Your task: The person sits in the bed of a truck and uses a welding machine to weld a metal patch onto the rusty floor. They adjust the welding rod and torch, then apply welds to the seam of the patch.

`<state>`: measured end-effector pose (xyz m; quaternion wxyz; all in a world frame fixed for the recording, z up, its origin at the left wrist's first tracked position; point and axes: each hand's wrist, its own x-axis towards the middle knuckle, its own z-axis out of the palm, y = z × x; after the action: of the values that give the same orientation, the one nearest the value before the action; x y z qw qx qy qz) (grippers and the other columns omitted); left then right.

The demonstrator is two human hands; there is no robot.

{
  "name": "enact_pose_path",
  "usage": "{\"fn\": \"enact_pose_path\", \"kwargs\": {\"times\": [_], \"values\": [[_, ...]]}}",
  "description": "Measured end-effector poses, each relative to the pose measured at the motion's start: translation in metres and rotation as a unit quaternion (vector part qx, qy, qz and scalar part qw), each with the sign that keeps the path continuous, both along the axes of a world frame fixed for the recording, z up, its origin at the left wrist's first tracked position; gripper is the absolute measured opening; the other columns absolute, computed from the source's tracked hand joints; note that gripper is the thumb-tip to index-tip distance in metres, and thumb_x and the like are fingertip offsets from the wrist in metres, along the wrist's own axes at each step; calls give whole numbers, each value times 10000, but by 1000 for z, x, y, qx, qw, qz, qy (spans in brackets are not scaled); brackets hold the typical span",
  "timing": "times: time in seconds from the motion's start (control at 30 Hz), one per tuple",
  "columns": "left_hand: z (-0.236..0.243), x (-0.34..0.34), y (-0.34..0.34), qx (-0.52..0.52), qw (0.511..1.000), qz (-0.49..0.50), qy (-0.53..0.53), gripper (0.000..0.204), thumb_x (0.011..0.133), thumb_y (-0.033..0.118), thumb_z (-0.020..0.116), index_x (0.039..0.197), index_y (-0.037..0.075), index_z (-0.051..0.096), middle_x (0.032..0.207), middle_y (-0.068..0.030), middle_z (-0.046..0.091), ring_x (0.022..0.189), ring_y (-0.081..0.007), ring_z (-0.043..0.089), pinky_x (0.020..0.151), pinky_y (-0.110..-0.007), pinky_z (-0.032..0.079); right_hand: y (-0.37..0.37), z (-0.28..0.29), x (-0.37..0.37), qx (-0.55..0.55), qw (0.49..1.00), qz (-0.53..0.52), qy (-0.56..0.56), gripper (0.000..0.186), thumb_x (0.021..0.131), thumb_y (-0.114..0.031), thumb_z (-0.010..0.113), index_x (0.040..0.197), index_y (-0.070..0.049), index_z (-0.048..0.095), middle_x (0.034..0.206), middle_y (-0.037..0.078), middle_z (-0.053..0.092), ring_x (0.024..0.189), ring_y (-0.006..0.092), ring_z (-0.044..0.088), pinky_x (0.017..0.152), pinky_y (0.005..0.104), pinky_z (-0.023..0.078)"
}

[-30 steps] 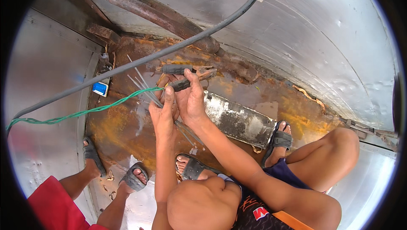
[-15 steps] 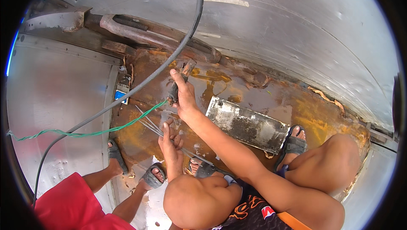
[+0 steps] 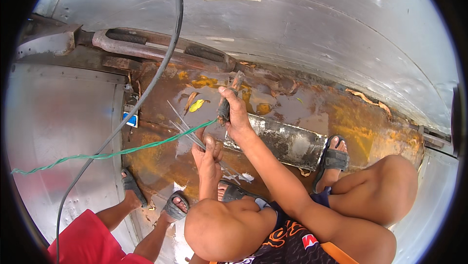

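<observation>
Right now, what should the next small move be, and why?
Probably lift one of the thin grey rods toward the dark-handled clamp: the left grip holds the rods in a bunch, the right grip holds the clamp close by, and no rod shows in its rusty tip.

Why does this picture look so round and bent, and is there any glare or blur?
Head view: fisheye distortion bows straight edges, with black corners; head view: pale sheen on the upper metal wall, hazy reddish reflection on the left metal panel; head view: thin grey rods, left hand and right hand look fairly sharp.
</observation>
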<state>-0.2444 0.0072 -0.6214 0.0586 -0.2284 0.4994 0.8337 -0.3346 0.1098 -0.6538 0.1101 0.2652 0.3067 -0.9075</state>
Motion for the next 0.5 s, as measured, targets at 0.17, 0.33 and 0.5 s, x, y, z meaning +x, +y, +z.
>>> {"fn": "enact_pose_path", "kwargs": {"times": [0.17, 0.33, 0.5], "values": [[-10, -21, 19, -2, 998, -66, 1, 702, 870, 300, 781, 1413, 16, 439, 715, 76, 399, 518, -5, 333, 454, -198, 216, 26, -25, -12, -5, 1000, 20, -19, 388, 833, -455, 724, 701, -173, 493, 547, -47, 461, 384, 73, 455, 320, 221, 305], [-14, -26, 29, -12, 996, -80, -23, 668, 887, 274, 765, 1404, 3, 441, 724, 79, 421, 537, -2, 349, 461, -199, 232, 39, -32, -23, 19, 998, 55, -17, 366, 819, -424, 737, 701, -158, 514, 536, -37, 456, 379, 82, 446, 318, 230, 298], [-16, -15, 28, -2, 996, -74, -51, 623, 909, 262, 741, 1394, 7, 447, 730, 86, 423, 520, 5, 328, 455, -192, 225, 50, -46, -21, -29, 994, 101, 14, 344, 798, -399, 759, 740, -148, 529, 584, -34, 484, 419, 77, 444, 330, 250, 289]]}}
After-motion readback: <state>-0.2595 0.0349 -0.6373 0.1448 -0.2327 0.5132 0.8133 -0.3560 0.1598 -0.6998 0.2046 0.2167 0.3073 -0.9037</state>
